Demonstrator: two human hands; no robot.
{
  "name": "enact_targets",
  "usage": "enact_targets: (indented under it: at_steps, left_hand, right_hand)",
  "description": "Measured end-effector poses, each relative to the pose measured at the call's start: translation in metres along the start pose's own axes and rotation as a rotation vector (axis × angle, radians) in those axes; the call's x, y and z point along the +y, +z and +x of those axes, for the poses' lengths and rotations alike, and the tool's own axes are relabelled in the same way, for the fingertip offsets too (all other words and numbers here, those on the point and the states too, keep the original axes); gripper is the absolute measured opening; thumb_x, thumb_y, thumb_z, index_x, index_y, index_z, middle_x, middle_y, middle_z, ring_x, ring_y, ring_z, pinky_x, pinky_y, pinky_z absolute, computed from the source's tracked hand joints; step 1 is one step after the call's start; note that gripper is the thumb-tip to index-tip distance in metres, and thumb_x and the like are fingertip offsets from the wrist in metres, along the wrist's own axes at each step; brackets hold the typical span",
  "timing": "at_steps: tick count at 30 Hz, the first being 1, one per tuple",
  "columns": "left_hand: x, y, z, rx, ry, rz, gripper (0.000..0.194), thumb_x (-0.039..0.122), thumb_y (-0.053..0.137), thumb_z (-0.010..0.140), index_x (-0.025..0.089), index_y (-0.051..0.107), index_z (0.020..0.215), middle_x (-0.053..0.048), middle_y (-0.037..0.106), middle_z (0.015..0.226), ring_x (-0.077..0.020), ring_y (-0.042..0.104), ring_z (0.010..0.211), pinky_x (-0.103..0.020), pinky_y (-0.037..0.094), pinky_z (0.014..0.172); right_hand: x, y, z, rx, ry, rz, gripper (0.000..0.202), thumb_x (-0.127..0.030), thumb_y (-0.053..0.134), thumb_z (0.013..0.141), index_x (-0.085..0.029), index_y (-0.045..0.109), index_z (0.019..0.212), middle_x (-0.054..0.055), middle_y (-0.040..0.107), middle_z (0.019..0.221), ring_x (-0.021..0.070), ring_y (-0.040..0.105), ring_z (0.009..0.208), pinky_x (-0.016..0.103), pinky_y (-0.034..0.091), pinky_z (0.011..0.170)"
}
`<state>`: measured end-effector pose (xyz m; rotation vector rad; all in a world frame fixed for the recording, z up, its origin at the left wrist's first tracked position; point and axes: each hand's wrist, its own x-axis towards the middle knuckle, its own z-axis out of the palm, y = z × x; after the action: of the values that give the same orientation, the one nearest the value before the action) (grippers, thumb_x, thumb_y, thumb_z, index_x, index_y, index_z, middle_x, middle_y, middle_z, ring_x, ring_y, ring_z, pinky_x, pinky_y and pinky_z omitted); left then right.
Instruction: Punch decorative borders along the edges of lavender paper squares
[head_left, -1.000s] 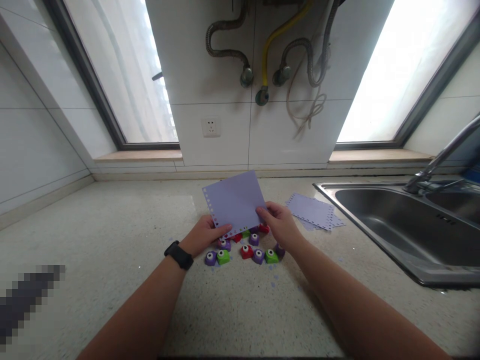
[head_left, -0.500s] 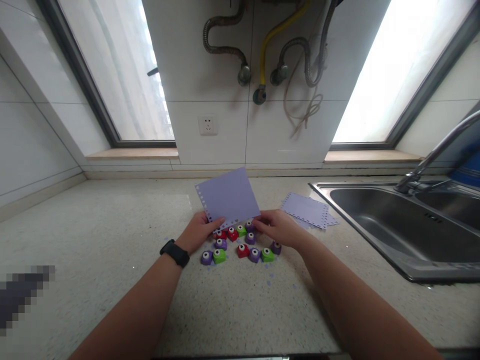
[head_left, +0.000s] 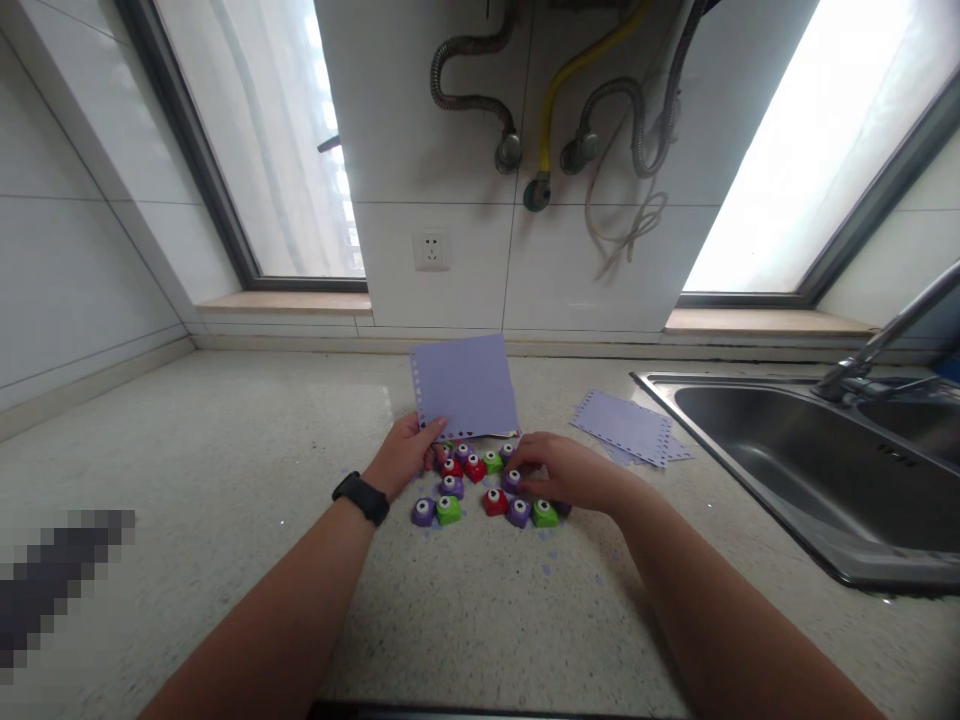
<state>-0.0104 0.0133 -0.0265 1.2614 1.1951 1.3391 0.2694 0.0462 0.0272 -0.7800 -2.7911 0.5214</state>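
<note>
My left hand (head_left: 409, 448), with a dark watch on its wrist, pinches the lower left corner of a lilac paper sheet (head_left: 465, 388). The sheet is tilted up, with shapes punched along its left and bottom edges. Below it, small paper punches in red, purple and green stand on the counter, among them a red punch (head_left: 495, 502) and a green punch (head_left: 545, 514). My right hand (head_left: 559, 470) is off the paper, its thumb and fingers closed around a purple punch (head_left: 513, 481) at the right of the group. Its palm side is partly hidden.
Punched lilac sheets (head_left: 626, 425) lie stacked at the right, beside the steel sink (head_left: 750, 450) and its faucet (head_left: 862, 365). Tiny paper bits dot the speckled counter (head_left: 450, 620). Pipes and a socket (head_left: 431, 250) are on the tiled wall behind.
My right hand has let go of the sheet's right corner and come down to a purple punch. The sheet, still in my left hand, has turned more upright. The view has shifted slightly.
</note>
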Motion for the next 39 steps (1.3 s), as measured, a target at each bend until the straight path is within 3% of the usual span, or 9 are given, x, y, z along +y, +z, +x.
enact_targets:
  at_steps: [7,14,19,23,29,32,39]
  left_hand:
    - [0.003,0.002,-0.001,0.050,0.020,-0.065,0.039,0.053,0.076,0.084,0.017,0.063,0.088,-0.002,0.070,0.059,-0.0103,0.054,0.043,-0.021,0.040,0.044]
    - [0.002,0.002,0.000,0.058,0.038,-0.116,0.037,0.048,0.080,0.081,0.016,0.064,0.091,-0.001,0.069,0.062,-0.0118,0.059,0.049,-0.022,0.044,0.048]
    - [-0.001,-0.001,0.000,0.046,0.046,-0.097,0.034,0.043,0.084,0.080,0.016,0.064,0.088,-0.001,0.070,0.062,-0.0105,0.057,0.049,-0.021,0.043,0.049]
    - [0.000,-0.002,-0.002,0.033,0.035,-0.064,0.033,0.041,0.085,0.080,0.015,0.067,0.088,-0.003,0.072,0.064,-0.0121,0.059,0.051,-0.023,0.045,0.051]
    - [0.004,-0.002,-0.003,0.024,0.049,-0.004,0.031,0.043,0.083,0.082,0.015,0.074,0.093,-0.005,0.074,0.070,-0.0162,0.063,0.057,-0.028,0.049,0.056]
    - [0.002,-0.007,-0.002,-0.007,0.120,0.008,0.031,0.042,0.081,0.083,0.018,0.075,0.101,-0.005,0.075,0.079,-0.0204,0.069,0.066,-0.030,0.052,0.059]
    - [-0.009,-0.020,0.002,-0.018,0.235,0.036,0.033,0.031,0.081,0.079,0.018,0.075,0.109,-0.008,0.076,0.091,-0.0227,0.071,0.073,-0.031,0.053,0.060]
  right_hand:
    - [0.005,0.003,-0.004,0.199,0.181,0.281,0.014,-0.029,0.076,0.087,-0.021,0.076,0.098,0.004,0.074,0.079,0.0177,0.066,0.071,0.032,0.051,0.066]
    - [0.019,0.010,0.002,0.532,0.198,0.817,0.036,-0.049,0.083,0.083,-0.020,0.064,0.091,0.006,0.077,0.087,0.0174,0.070,0.074,0.034,0.056,0.069]
    - [0.021,0.008,0.006,0.743,0.173,0.950,0.039,-0.048,0.084,0.081,-0.021,0.056,0.086,0.004,0.076,0.083,0.0159,0.069,0.072,0.034,0.056,0.070]
    - [0.020,0.010,0.008,0.860,0.065,0.895,0.039,-0.038,0.088,0.077,-0.023,0.054,0.089,0.007,0.073,0.107,0.0176,0.071,0.088,0.036,0.059,0.080]
    - [0.016,0.010,0.004,1.006,-0.094,0.509,0.045,-0.027,0.089,0.078,-0.025,0.060,0.112,0.004,0.065,0.101,0.0200,0.066,0.090,0.042,0.057,0.085]
    - [0.006,0.004,-0.001,1.019,-0.178,0.211,0.034,-0.026,0.087,0.082,-0.025,0.065,0.108,0.004,0.064,0.098,0.0213,0.063,0.091,0.042,0.056,0.083]
    - [-0.013,-0.004,-0.007,1.088,-0.324,0.070,0.039,-0.021,0.087,0.083,-0.025,0.063,0.114,0.005,0.068,0.102,0.0212,0.067,0.092,0.039,0.060,0.079]
